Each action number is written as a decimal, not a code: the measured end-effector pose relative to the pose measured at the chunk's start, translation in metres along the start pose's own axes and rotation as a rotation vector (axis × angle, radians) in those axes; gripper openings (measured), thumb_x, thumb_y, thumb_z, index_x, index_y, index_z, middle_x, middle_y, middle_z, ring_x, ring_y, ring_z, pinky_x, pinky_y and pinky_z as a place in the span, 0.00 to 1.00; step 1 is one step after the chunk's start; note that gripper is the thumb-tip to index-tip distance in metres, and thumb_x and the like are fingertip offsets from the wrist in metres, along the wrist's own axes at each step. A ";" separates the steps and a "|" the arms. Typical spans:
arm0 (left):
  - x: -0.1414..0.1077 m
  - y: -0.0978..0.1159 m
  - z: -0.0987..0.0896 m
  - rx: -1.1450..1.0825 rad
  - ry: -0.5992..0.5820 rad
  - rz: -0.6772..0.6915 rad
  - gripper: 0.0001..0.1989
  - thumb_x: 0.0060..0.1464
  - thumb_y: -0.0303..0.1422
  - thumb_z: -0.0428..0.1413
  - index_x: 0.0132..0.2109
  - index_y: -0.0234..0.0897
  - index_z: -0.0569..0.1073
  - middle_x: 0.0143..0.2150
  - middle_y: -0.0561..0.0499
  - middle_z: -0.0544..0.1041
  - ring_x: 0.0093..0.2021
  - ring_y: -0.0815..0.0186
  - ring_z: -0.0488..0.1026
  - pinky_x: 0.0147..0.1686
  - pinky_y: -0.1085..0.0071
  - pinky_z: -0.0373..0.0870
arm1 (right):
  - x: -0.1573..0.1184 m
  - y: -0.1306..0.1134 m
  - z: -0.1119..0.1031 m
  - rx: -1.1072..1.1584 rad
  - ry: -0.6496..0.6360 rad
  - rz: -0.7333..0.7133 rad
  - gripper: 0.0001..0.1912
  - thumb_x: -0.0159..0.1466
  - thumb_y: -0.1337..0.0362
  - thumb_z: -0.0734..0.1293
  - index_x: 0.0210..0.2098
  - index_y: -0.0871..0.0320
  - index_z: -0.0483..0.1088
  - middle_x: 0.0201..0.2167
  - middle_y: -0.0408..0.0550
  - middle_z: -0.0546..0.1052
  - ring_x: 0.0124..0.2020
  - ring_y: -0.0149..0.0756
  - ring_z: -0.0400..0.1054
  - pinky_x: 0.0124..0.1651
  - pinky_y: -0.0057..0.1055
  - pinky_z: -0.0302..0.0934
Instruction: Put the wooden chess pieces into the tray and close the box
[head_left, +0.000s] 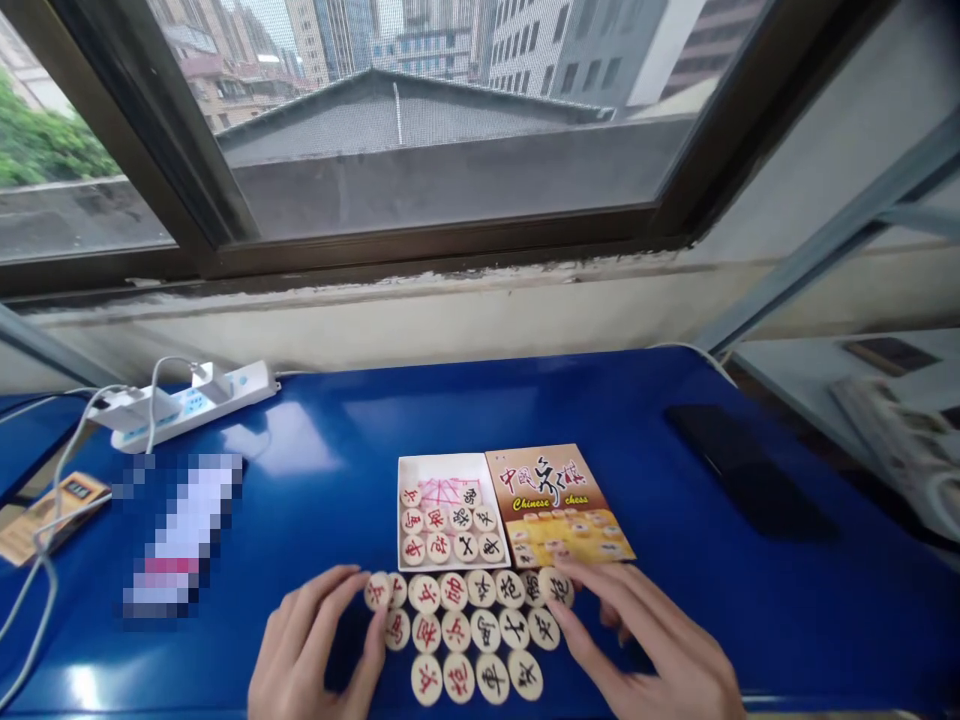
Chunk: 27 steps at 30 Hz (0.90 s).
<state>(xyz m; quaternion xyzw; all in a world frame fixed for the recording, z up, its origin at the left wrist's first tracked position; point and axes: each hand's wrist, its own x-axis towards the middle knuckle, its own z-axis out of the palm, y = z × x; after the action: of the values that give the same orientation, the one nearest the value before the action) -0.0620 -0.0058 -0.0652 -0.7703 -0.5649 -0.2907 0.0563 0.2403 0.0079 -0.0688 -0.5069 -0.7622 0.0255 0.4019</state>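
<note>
My left hand (319, 640) pinches a round Chinese chess piece with a red character (377, 592) between thumb and fingertips, at the left end of the top row. On the other side, my right hand (645, 630) grips a piece with a black character (556, 588) over that row's right end. Between the hands, several more pieces (455, 631) lie in three rows on the blue table, red characters to the left and black to the right. Just behind them sits a white open box (442, 468) with several pieces inside, some at its bottom and left.
The printed Chinese chess lid (559, 500) lies against the box's right side. A white power strip (202, 405) with cables stands at the back left, near a pixelated phone-like object (184, 535). A black flat object (742, 470) rests at right. A window (450, 110) is behind the table.
</note>
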 end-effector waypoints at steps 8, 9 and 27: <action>-0.001 0.002 0.004 -0.009 -0.049 0.003 0.13 0.64 0.39 0.58 0.53 0.43 0.75 0.51 0.48 0.79 0.46 0.61 0.78 0.42 0.67 0.74 | -0.012 0.000 0.011 0.012 -0.061 0.016 0.12 0.69 0.69 0.66 0.52 0.55 0.71 0.39 0.46 0.79 0.38 0.31 0.75 0.42 0.27 0.71; 0.000 0.001 0.004 -0.021 -0.060 0.002 0.13 0.64 0.39 0.58 0.54 0.43 0.75 0.51 0.48 0.79 0.47 0.60 0.78 0.42 0.67 0.74 | -0.013 0.000 0.011 0.013 -0.055 0.010 0.12 0.70 0.69 0.66 0.53 0.55 0.71 0.39 0.46 0.79 0.39 0.31 0.75 0.43 0.27 0.71; -0.003 -0.001 0.006 -0.158 -0.118 -0.102 0.15 0.63 0.37 0.59 0.56 0.50 0.74 0.55 0.51 0.77 0.50 0.59 0.75 0.45 0.65 0.77 | -0.019 0.005 0.014 -0.038 -0.094 -0.006 0.13 0.71 0.67 0.65 0.55 0.55 0.71 0.43 0.47 0.79 0.44 0.31 0.76 0.46 0.27 0.70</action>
<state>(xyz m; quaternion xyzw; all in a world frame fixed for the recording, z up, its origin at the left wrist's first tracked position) -0.0609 -0.0056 -0.0715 -0.7583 -0.5810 -0.2910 -0.0528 0.2383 0.0002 -0.0913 -0.5103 -0.7822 0.0335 0.3559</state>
